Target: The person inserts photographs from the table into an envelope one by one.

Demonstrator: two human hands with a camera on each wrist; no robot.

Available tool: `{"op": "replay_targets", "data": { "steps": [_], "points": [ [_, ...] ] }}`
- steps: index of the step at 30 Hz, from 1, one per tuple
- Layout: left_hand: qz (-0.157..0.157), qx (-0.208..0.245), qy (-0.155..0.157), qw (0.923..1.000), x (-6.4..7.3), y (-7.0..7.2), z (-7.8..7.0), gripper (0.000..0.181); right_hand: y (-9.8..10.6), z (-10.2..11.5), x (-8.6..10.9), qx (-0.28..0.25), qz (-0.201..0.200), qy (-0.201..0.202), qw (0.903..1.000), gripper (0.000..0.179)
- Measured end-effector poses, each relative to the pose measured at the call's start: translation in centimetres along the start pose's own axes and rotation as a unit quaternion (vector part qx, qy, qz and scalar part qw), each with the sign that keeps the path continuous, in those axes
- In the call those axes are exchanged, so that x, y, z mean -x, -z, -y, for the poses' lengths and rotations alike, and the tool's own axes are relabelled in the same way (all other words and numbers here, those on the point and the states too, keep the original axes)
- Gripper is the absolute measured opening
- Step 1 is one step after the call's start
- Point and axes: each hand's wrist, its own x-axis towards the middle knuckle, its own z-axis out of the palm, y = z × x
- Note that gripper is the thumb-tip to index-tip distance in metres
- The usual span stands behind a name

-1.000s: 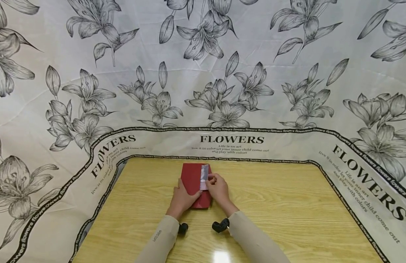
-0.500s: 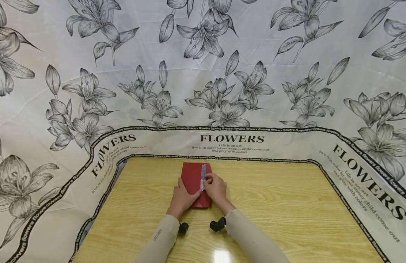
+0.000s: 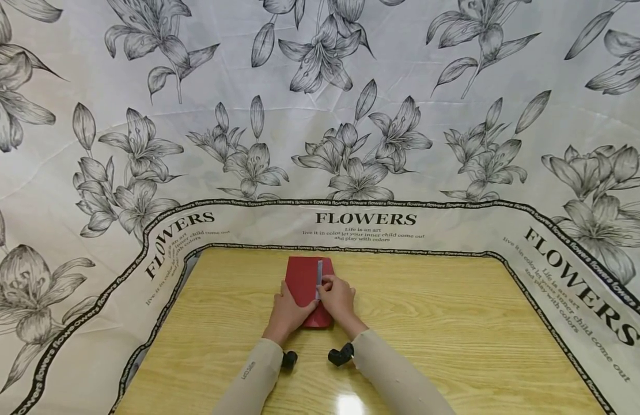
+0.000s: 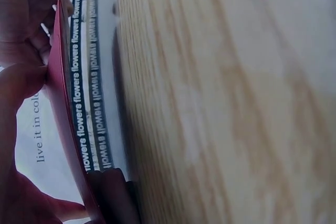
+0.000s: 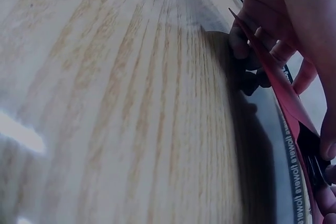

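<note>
My left hand [image 3: 288,314] grips a red envelope [image 3: 301,279] by its lower left part, fingers behind it and thumb across the front. A flap stands out along the envelope's right side. My right hand [image 3: 337,298] pinches a thin flat card-like piece [image 3: 320,272], silvery grey above and pale below, at the line between body and flap. Only a narrow strip of it shows; the left part is hidden behind the envelope's body. In the left wrist view the envelope [image 4: 63,93] appears nearly edge-on, off the table. The right wrist view shows a dark shiny piece [image 5: 310,148] against the red.
A wood-grain table [image 3: 454,323] lies under both hands. Behind and at the sides hangs a white cloth [image 3: 361,173] with flower drawings and lettering. Black devices [image 3: 341,354] sit at both wrists, by the beige sleeves [image 3: 397,374].
My right hand has shifted slightly left with the card-like piece. The visible part of that piece has narrowed from a wide rectangle to a thin strip. My left hand and the envelope have hardly moved.
</note>
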Motion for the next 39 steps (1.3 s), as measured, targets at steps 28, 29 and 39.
{"op": "replay_targets", "data": {
  "steps": [28, 29, 39],
  "points": [
    [-0.015, -0.016, 0.038, 0.9990, 0.6, 0.6, -1.4, 0.105, 4.9, -2.2, 0.5, -0.056, 0.006, 0.018, 0.9983, 0.030],
    [-0.020, -0.022, 0.036, 0.9989, 0.6, 0.6, -1.3, 0.104, 5.2, -2.3, 0.5, -0.052, 0.006, 0.020, 0.9984, 0.030],
    [-0.050, -0.109, 0.035, 0.9922, 0.3, 0.9, -1.2, 0.096, 8.6, -4.0, 0.4, -0.042, 0.006, 0.004, 0.9991, 0.034]
  ]
}}
